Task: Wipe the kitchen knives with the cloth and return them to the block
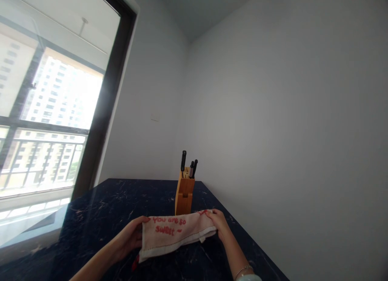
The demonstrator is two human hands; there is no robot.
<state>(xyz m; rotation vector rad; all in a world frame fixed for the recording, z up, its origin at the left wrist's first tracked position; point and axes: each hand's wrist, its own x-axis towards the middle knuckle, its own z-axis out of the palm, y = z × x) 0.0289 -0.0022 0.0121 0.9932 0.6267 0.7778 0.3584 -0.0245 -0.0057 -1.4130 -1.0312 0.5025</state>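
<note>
A white towel (172, 236) with red lettering, "You are so sweet", is stretched between my two hands above the dark table. My left hand (131, 237) grips its left end, thumb over the top edge and fingers behind. At the upper right corner my right hand (217, 222) is closed on the cloth. The towel looks folded, with a small tag at its lower right edge. Just behind it stands a wooden knife block (184, 196), its base partly hidden by the towel. Several black-handled tools (183, 161) stick up from the block's slots.
The dark blue marbled tabletop (133, 196) runs back to the wall corner. A grey wall (287, 131) borders its right side. To the left is a dark-framed glass door (103, 95). Something small and red (135, 263) shows below the towel's left end.
</note>
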